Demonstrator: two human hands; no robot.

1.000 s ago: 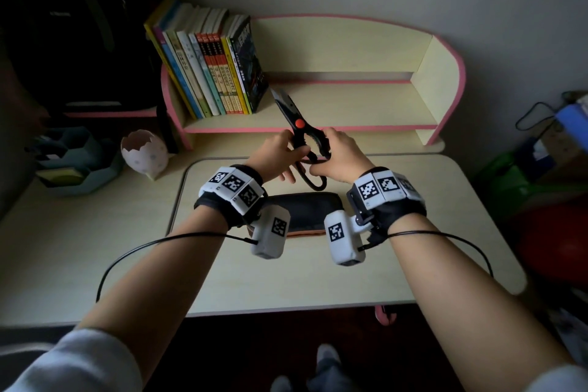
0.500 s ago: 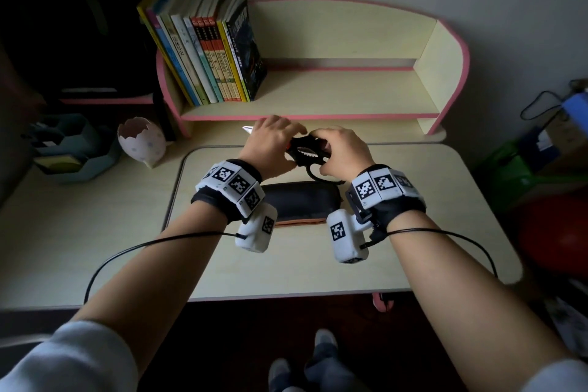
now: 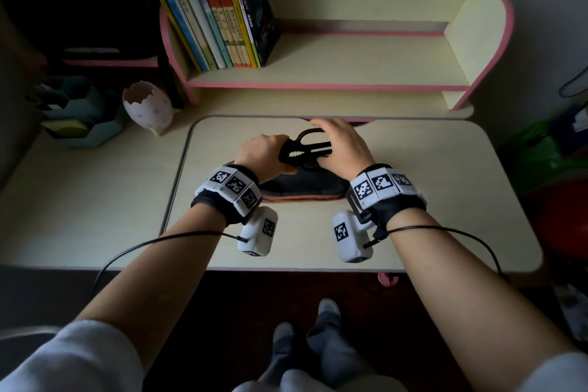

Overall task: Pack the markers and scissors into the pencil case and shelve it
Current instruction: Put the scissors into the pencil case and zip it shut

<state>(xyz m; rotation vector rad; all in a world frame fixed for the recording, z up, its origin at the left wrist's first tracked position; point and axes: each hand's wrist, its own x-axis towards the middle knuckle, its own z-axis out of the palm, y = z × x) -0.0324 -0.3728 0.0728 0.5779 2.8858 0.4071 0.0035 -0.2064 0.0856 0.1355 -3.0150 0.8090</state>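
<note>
Black scissors [image 3: 304, 149] lie level, just above the dark pencil case [image 3: 305, 188] in the middle of the desk. My left hand [image 3: 265, 156] grips the blade end, so the blades are hidden inside my fist. My right hand [image 3: 342, 145] holds the handle loops from above and behind. The pencil case has a reddish lower edge and sits between my two wrists. No markers are in sight. The pink-trimmed shelf [image 3: 350, 73] stands at the back of the desk.
A row of books [image 3: 219, 13] leans at the shelf's left end. A white eggshell-shaped cup [image 3: 148, 108] and a blue-grey organiser [image 3: 76, 118] stand at the left. Cables trail from both wristbands over the desk's front edge [image 3: 286, 269].
The scissors, held up with blades pointing at the shelf a second ago, have been closed, turned level and lowered over the pencil case. My left hand has closed round the blades.
</note>
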